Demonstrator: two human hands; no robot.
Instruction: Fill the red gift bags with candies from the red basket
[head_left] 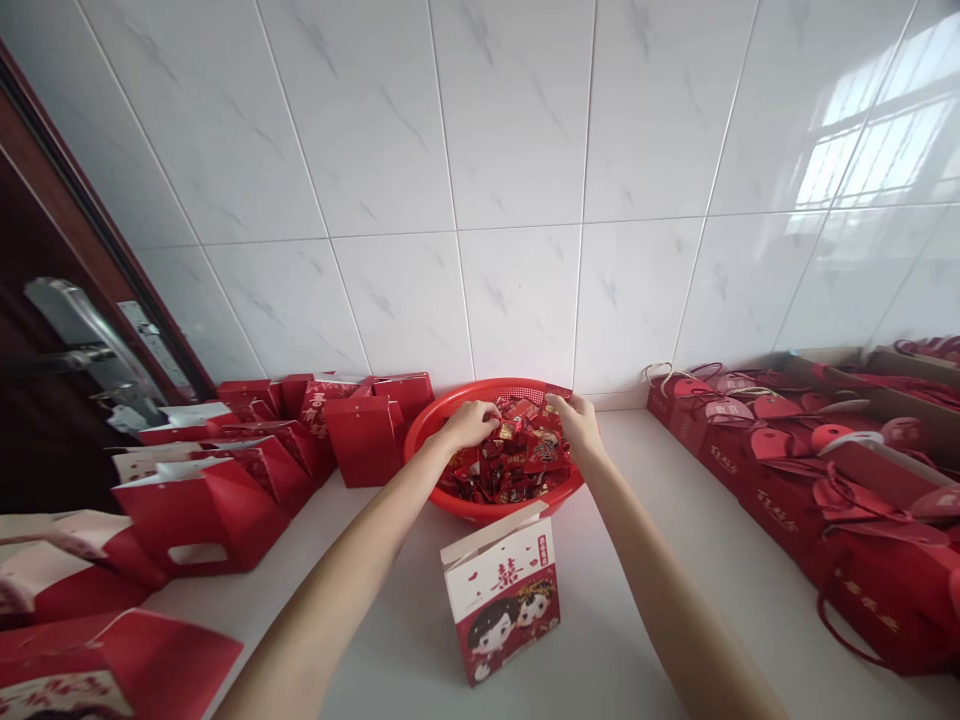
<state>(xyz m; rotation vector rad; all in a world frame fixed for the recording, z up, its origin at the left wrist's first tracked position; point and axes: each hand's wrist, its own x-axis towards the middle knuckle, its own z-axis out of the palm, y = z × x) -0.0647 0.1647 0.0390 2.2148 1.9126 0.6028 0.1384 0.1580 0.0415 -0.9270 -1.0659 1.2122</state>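
One upright red-and-white cardboard gift box (510, 610) stands at lower centre, between the forearms; a sleeveless arm drawn back low could clip and topple it. Beyond it, the glossy red wrapped sweets (517, 465) lie loosely heaped, so fingers digging in or lifting several at once could spill some over the rim of the round red plastic basket (495, 512).

As for containers, the near box's top gapes slightly; its inside is hidden. Folded red paper gift bags (199, 515) line the left side, several open-topped, their contents out of view. Red boxes with cord handles (780, 510) crowd the right on the white surface (397, 610), also unreadable inside. At centre, the basket holds the sweets. Within it, the left hand (471, 425) has bent, narrowly spaced fingers; the right hand (577, 422), at the basket's right, has its fingers curled near a dark red packet (556, 390). Whether either grips anything, I cannot tell.
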